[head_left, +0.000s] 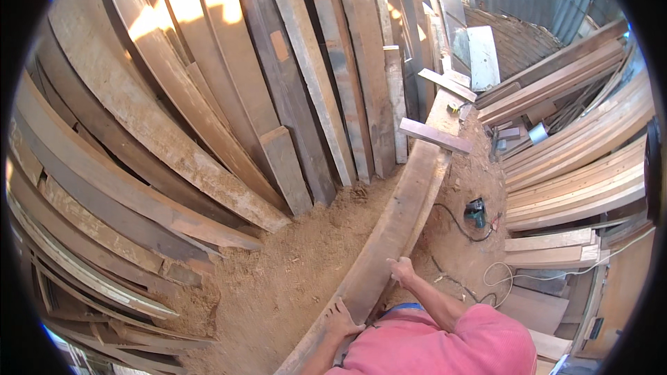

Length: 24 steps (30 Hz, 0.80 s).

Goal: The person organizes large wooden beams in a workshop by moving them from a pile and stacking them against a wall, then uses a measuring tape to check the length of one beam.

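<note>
A long, wide brown wooden plank [392, 226] runs from the lower edge up toward the far right, its far end by a short crosswise board [435, 135]. My left hand [340, 319] lies on its near part, fingers spread flat on the surface. Farther along, my right hand [401, 271] is closed over the plank's right edge; the fingers' undersides are hidden. Beside the plank's far stretch, a paler timber edge [425, 205] shows below it.
Many weathered boards [278, 62] lean along the left and far side. Sawdust [278, 285] covers the ground. Right of the plank lie a green power tool [476, 213] with its cord and a white cable [556, 276]. Stacked lumber [577, 187] fills the right. A tape measure [453, 107] sits beyond the crosswise board.
</note>
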### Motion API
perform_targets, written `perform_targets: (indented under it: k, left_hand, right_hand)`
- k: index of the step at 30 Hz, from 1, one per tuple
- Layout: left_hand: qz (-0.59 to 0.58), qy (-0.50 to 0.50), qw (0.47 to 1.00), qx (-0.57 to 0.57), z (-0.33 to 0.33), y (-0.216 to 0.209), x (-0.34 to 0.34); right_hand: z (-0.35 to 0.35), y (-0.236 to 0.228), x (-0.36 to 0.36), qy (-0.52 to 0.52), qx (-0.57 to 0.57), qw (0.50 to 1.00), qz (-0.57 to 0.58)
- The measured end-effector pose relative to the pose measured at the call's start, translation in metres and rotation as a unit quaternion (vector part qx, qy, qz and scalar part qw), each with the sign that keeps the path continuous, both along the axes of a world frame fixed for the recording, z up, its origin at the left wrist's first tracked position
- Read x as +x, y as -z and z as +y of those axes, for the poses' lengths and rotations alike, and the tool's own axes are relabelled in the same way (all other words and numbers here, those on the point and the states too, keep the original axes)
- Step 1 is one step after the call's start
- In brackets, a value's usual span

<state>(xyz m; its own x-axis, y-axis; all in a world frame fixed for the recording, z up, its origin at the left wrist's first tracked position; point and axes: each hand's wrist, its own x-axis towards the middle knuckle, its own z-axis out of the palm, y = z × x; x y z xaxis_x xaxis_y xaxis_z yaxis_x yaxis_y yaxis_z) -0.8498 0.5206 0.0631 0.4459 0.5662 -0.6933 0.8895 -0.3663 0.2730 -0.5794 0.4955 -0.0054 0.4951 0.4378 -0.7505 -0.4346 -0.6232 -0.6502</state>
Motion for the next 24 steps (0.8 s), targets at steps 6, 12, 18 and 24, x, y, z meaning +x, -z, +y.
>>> perform_targets:
  k: [6,12,18,24]
  left_hand:
    - [-0.007,-0.019,0.999,0.05,0.018,0.005,-0.009]
    - [-0.113,-0.081,0.99,-0.002,0.034,0.035,-0.048]
    - [-0.034,-0.125,0.976,-0.172,0.041,0.054,-0.117]
    - [-0.048,-0.156,0.979,-0.123,0.019,0.1,-0.161]
  right_hand:
    - [0.024,0.0,-0.009,-0.161,-0.045,0.972,-0.163]
    - [-0.011,0.025,-0.047,-0.195,-0.041,0.966,-0.165]
    - [-0.059,-0.007,-0.131,-0.188,-0.049,0.975,0.11]
    - [-0.057,-0.008,-0.168,-0.251,-0.01,0.965,0.077]
